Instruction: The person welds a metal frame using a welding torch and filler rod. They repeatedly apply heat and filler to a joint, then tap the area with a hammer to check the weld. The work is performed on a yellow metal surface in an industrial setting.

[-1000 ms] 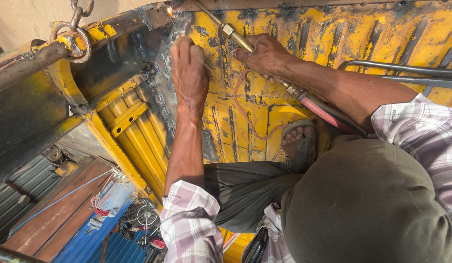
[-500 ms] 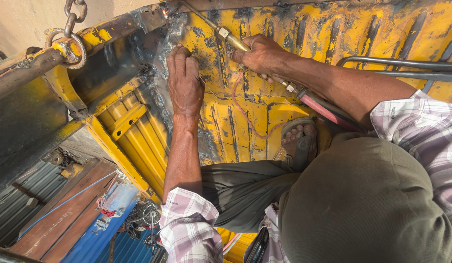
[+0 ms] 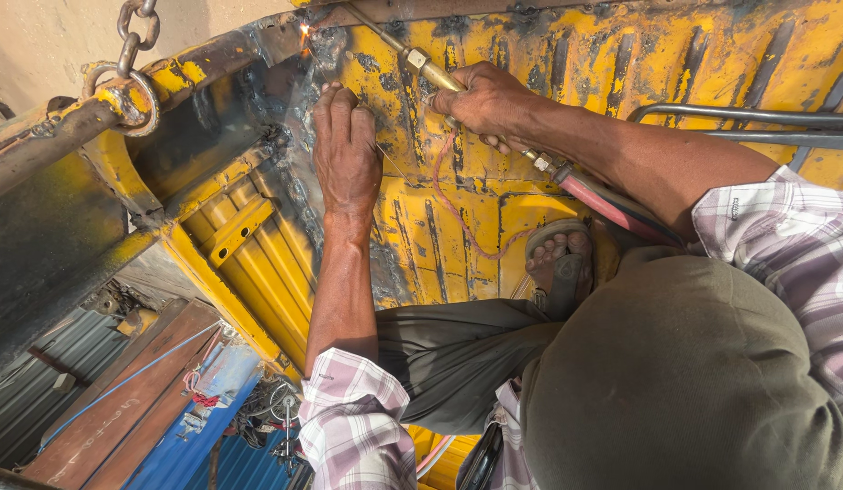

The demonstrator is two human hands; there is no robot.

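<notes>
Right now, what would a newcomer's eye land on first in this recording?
First the small bright flame at the top, where the torch in the right hand meets the scorched yellow metal panel. Beside it, the left hand lies flat on the panel, holding a thin rod. At upper left a chain hangs through a ring.

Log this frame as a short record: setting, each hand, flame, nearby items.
Setting: yellow ribbed metal panel, worn and scorched
Left hand: flat on the panel, holding a thin rod
Right hand: gripping a brass torch with red hose
Flame: small spark at the torch tip, by the corner seam
Nearby: chain, sandalled foot
</notes>
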